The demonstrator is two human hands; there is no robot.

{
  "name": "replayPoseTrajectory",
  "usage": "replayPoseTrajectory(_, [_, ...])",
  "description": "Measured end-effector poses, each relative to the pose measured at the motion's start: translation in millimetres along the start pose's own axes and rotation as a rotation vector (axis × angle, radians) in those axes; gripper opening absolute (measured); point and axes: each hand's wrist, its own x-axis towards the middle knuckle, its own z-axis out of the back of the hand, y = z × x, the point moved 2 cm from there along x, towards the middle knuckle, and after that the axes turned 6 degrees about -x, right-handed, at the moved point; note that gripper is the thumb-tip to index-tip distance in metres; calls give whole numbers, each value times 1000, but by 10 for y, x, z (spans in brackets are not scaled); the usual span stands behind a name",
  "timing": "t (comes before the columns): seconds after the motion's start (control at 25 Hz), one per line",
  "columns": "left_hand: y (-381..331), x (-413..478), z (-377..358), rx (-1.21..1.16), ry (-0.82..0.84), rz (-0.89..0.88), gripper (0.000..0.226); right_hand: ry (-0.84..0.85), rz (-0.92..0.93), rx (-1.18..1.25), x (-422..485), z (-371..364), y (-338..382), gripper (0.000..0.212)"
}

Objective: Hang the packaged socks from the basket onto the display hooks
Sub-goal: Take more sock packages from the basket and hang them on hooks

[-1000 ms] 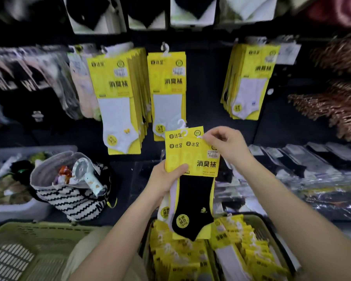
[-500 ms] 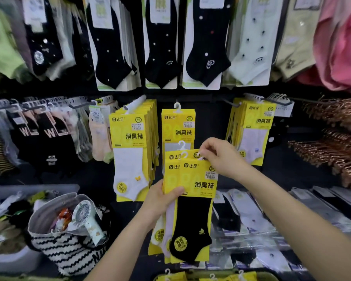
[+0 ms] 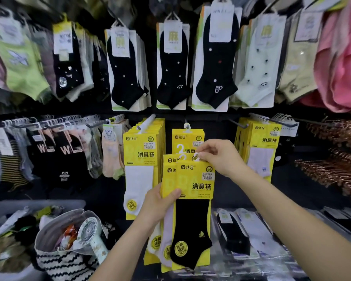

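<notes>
Left grip [image 3: 160,201] is wrapped round the lower edge of the card headers of a fanned bundle of yellow sock packs [image 3: 193,183], with the thumb laid across the front. This keeps at least three packs together with their tops stepped, so each white hanger loop [image 3: 196,157] stands clear of the others. Right grip [image 3: 219,157], above and to the right of the left one, has thumb and forefinger pinched at the top of the front pack [image 3: 190,230], the one with the black sock, right at its loop. That hold looks meant to peel this pack off the bundle and steer its loop by the stiffest part of the card. Just above and behind the right grip a single matching pack [image 3: 187,138] hangs from a dark display hook [image 3: 185,121]. Since that hook is nearly bare, it seems the likely target. Left of both grips hangs a full stack [image 3: 142,151] of white-sock packs, with little room left on its peg. The basket is out of view, so the socks left to hang cannot be counted beyond the bundle in hand.
</notes>
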Motion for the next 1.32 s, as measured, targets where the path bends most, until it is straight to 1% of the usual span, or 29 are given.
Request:
replayPoseTrajectory(0.12, [-125, -13, 148, 38, -117, -75, 11, -41, -41, 25, 178, 38, 117, 23])
replayPoseTrajectory(0.2, [-219, -20, 316, 15, -197, -89, 15, -74, -65, 39, 356, 111, 186, 21])
replayPoseTrajectory(0.36, [-370, -41, 621, 17, -290, -116, 19, -119, -88, 13, 683, 149, 281, 16])
replayPoseTrajectory(0.44, [-398, -77, 711, -3, -302, -112, 23, -102, -94, -27, 770, 75, 284, 13])
replayPoseTrajectory(0.56, [-405, -139, 800, -45, -305, -92, 35, -84, -90, -58, 808, -41, 235, 16])
replayPoseTrajectory(0.68, [-418, -159, 855, -47, -345, -92, 35, -83, -88, -38, 826, -55, 197, 16])
replayPoseTrajectory(0.76, [-429, -155, 889, -62, -367, -101, 35, -75, -100, -75, 838, -41, 200, 14])
replayPoseTrajectory(0.84, [-440, -143, 900, -73, -371, -97, 33, -161, -86, -97, 797, -16, 230, 14])
replayPoseTrajectory(0.88, [-445, -138, 887, -68, -363, -92, 31, -227, -58, -81, 741, -12, 262, 15])
replayPoseTrajectory(0.92, [-450, -134, 850, -60, -345, -89, 30, -269, -14, -52, 669, -24, 313, 11])
replayPoseTrajectory(0.96, [-453, -130, 789, -58, -315, -83, 29, -263, 33, -13, 591, -58, 374, 5])
replayPoseTrajectory(1.0, [-455, -125, 712, -61, -278, -73, 30, -209, 63, 14, 513, -119, 436, 6])
replayPoseTrajectory(1.04, [-452, -118, 620, -68, -244, -62, 32, -124, 71, 24, 432, -189, 495, 15])
replayPoseTrajectory(1.12, [-426, -90, 438, -76, -211, -44, 35, 47, 10, -1, 306, -294, 547, 46])
replayPoseTrajectory(1.16, [-412, -68, 352, -80, -213, -37, 33, 100, -42, -32, 264, -309, 532, 62])
replayPoseTrajectory(1.2, [-400, -49, 276, -93, -220, -30, 29, 128, -93, -76, 226, -305, 493, 71])
replayPoseTrajectory(1.24, [-389, -29, 212, -118, -231, -26, 25, 138, -129, -129, 196, -288, 438, 72])
replayPoseTrajectory(1.28, [-378, -15, 152, -150, -237, -20, 22, 134, -145, -171, 169, -261, 377, 66])
replayPoseTrajectory(1.32, [-374, -4, 99, -176, -237, -15, 19, 120, -144, -162, 152, -231, 326, 55])
